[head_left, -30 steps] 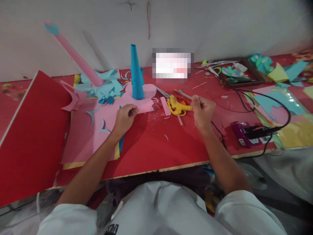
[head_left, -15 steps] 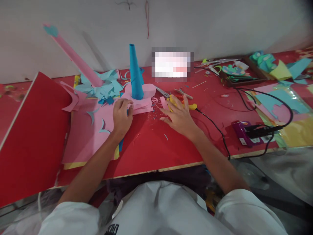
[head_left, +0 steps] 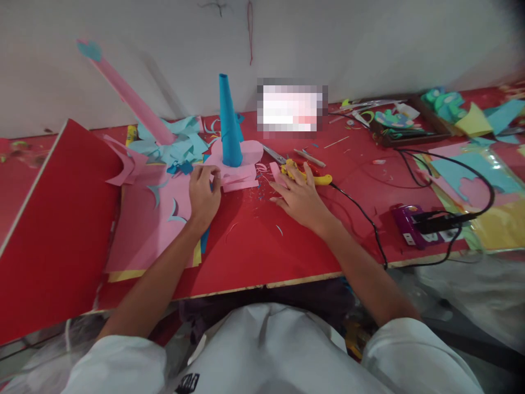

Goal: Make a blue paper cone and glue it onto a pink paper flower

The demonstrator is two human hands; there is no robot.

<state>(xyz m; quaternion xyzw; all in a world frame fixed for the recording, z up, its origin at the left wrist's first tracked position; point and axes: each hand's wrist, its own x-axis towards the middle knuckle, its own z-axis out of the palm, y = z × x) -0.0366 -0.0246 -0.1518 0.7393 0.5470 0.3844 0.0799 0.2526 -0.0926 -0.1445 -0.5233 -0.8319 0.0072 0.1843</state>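
My left hand [head_left: 205,197] rests with loosely bent fingers beside the pink paper strips [head_left: 240,185]; I make out nothing in it, though part of the fingertips is hidden. Behind the strips a tall blue paper cone [head_left: 231,123] stands upright on a pink scalloped paper piece [head_left: 252,150]. With fingers spread, my right hand [head_left: 303,198] lies over a yellow glue gun [head_left: 322,179] and partly hides it, not gripped around it. A small pink strip [head_left: 275,171] lies by its fingertips. Scissors [head_left: 274,154] lie just beyond the glue gun.
Stacked coloured sheets [head_left: 143,235] lie left, beside a raised red board [head_left: 57,230]. A pink paper tube [head_left: 131,96] leans over blue paper scraps [head_left: 188,143]. Rightward are a purple power adapter [head_left: 406,224], a black cable [head_left: 369,219] and a brown tray [head_left: 438,128].
The view has shifted slightly. My left hand's fingers and thumb have drawn back a little from the pink strips. My right hand stays over the glue gun, nearly unmoved.
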